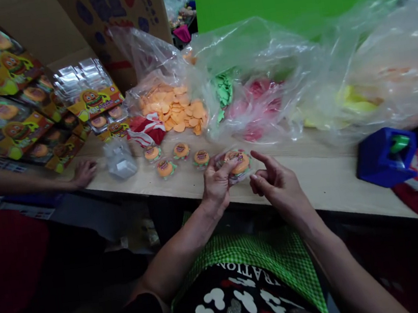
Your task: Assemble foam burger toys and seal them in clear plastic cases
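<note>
far to the left of both hands, another person's hand (84, 172) lies flat on the pale wooden table (324, 182), by glossy printed packs (16, 125). closer in, a crinkled clear packet (120, 160), then four small round burger-shaped toys (178, 158) in a loose row just beyond the left hand. the left hand (217, 185) grips a round orange burger toy (238, 163) in its fingertips. the right hand (276, 183), just beside it, is loose and half-curled, grasping nothing. beyond both, filmy plastic bags (260, 78) hold flat orange discs (175, 107). far right sits a blocky blue plastic piece (385, 157).
</note>
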Demonstrator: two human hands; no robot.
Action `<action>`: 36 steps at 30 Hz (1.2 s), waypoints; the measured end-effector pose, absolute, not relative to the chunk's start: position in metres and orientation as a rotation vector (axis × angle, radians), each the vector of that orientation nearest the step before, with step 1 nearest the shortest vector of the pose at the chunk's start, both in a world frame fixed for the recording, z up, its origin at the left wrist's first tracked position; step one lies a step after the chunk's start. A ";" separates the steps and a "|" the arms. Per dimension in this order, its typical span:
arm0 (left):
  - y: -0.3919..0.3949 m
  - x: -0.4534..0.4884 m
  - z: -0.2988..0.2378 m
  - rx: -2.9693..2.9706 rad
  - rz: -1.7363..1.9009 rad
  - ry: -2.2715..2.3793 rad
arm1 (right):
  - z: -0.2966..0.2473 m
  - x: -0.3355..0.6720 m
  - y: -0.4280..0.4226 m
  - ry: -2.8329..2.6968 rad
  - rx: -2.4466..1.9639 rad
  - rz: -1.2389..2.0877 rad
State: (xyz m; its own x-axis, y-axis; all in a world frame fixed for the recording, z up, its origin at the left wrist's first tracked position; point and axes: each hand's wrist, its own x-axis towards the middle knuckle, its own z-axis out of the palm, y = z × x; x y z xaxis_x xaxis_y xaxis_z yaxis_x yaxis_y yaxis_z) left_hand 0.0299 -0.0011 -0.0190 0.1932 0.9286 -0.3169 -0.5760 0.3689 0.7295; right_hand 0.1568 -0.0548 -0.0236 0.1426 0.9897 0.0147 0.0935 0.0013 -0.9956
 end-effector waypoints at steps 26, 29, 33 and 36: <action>0.002 0.020 -0.012 0.317 0.733 0.669 | -0.032 0.168 -0.055 -1.699 -1.462 0.363; 0.000 0.017 -0.011 0.205 0.553 0.630 | -0.030 0.175 -0.051 -1.867 -1.358 0.080; -0.004 0.019 -0.008 0.134 0.535 0.670 | -0.022 0.181 -0.045 -1.989 -1.254 0.070; -0.009 0.026 -0.010 0.094 0.606 0.703 | -0.023 0.177 -0.047 -1.930 -1.281 0.147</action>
